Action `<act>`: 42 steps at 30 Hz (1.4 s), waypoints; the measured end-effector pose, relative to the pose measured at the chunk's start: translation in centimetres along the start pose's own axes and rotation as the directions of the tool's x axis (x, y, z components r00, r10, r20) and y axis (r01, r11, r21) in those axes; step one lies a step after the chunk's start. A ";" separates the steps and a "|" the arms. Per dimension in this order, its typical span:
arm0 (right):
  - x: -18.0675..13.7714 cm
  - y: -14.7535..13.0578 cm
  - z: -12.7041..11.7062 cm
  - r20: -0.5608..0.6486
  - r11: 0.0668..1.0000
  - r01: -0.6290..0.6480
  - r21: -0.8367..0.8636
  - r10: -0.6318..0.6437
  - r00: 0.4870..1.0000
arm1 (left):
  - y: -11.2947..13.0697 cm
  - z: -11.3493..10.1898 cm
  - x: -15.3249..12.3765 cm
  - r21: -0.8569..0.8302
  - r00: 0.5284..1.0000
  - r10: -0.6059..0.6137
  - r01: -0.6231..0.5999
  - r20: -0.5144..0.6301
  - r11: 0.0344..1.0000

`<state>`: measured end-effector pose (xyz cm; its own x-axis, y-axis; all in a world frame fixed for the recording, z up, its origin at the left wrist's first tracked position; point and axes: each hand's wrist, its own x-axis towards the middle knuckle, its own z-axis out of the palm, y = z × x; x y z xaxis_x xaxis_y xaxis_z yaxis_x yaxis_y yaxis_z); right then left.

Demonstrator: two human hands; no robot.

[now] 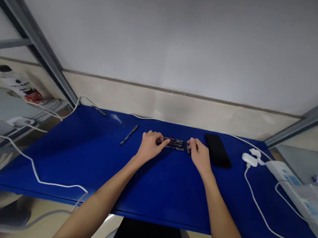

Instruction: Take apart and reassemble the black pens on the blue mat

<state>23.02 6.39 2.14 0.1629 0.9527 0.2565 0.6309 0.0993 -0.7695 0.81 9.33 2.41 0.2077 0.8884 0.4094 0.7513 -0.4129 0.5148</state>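
Several slim dark cylindrical pens (177,142) in a close row on the glossy blue tabletop (166,188), between both hands. Left hand (149,146) curled narrow, with thumb and fingers around the row's left end. Right hand (201,154) bent narrow, fingertips at a small dark pen-like piece (188,151) by the right end; impossible to tell whether gripped or merely touched. Just right, a flat black rectangular phone (218,150); farther left, a lone dark slender pen (129,135), lying aslant.
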 end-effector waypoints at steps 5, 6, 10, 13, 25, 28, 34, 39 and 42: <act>-0.5 -1.4 0.9 0.223 0.963 -0.099 0.249 0.043 0.974 | 0.2 -0.2 -0.2 0.022 0.998 0.067 -0.067 0.016 0.997; -0.6 -1.5 1.1 0.241 0.963 -0.097 0.253 0.034 0.970 | 0.3 -0.3 -0.2 0.023 0.997 0.080 -0.080 0.019 0.997; -0.6 -1.4 1.5 0.242 0.949 -0.092 0.303 0.017 0.970 | 0.5 -0.4 -0.4 0.013 0.996 0.083 -0.083 0.037 0.996; -0.5 -1.0 1.4 0.207 0.940 -0.078 0.332 0.008 0.978 | 0.7 -0.3 -0.4 -0.026 0.998 0.044 -0.043 0.036 0.999; -0.4 -1.1 1.1 0.143 0.941 -0.070 0.330 0.024 0.989 | 0.3 -0.5 0.1 -0.156 0.995 -0.097 0.098 0.015 0.983; -0.6 -1.6 1.1 0.170 0.952 -0.079 0.296 0.028 0.985 | 0.3 -0.6 0.1 -0.175 0.993 -0.115 0.117 0.019 0.978; -0.5 -1.6 0.9 0.155 0.944 -0.035 0.329 -0.018 0.988 | -0.1 -0.5 0.2 -0.205 0.990 -0.137 0.137 0.013 0.969; -0.5 -1.7 0.7 0.187 0.955 -0.051 0.293 -0.005 0.982 | -0.2 -0.3 0.2 -0.212 0.992 -0.125 0.124 0.008 0.969; -0.5 -1.7 0.6 0.168 0.952 -0.019 0.304 -0.034 0.985 | -0.3 -0.2 0.2 -0.221 0.991 -0.133 0.131 0.005 0.966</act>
<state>21.40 5.91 2.97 0.0112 0.9835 0.1806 0.3671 0.1640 -0.9156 0.49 9.57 2.46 0.1090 0.9365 0.3334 0.6150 -0.3271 0.7175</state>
